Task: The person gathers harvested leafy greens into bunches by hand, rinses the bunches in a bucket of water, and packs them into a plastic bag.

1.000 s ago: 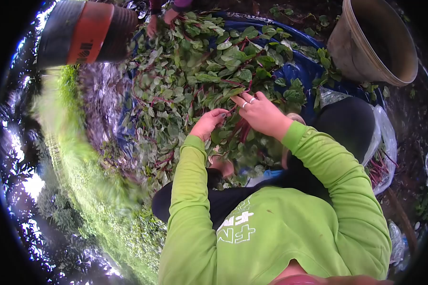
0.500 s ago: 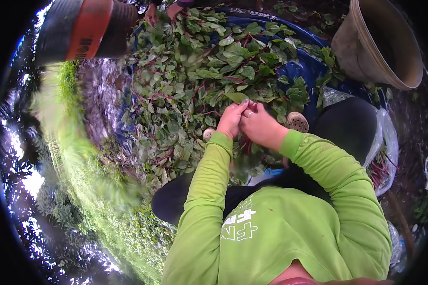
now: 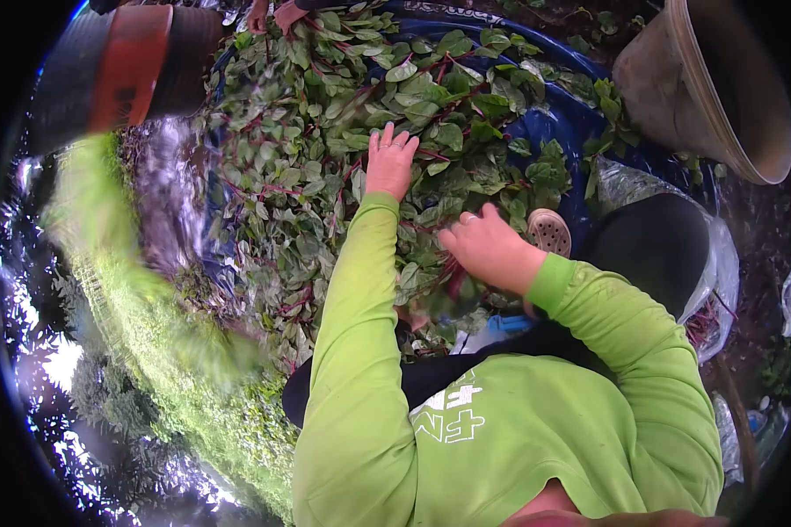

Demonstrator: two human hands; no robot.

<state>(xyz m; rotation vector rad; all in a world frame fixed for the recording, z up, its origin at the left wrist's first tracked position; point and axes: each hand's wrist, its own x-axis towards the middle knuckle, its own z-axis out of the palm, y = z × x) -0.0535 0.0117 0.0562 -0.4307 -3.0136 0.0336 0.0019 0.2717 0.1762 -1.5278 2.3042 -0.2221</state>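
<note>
A broad heap of red-stemmed leafy greens (image 3: 325,167) with oval leaves is spread in front of me. My left hand (image 3: 389,162) reaches over the heap, palm down with fingers apart, touching or just above the leaves. Closer to my body, my right hand (image 3: 490,249) is closed around a small bunch of red stems (image 3: 455,277); its leafy ends are blurred and partly hidden below the hand. A beige clog (image 3: 549,232) shows just right of that hand.
Blue sheeting (image 3: 549,127) lies under the greens. A tilted beige bucket (image 3: 668,88) stands at upper right, a black-and-red container (image 3: 132,66) at upper left. Another person's hands (image 3: 277,16) touch the heap's far edge. A clear plastic bag (image 3: 721,290) holds red stems.
My hands were together at a leaf; now they are apart. The left has moved forward and left with its fingers spread, while the right has dropped slightly toward me and right.
</note>
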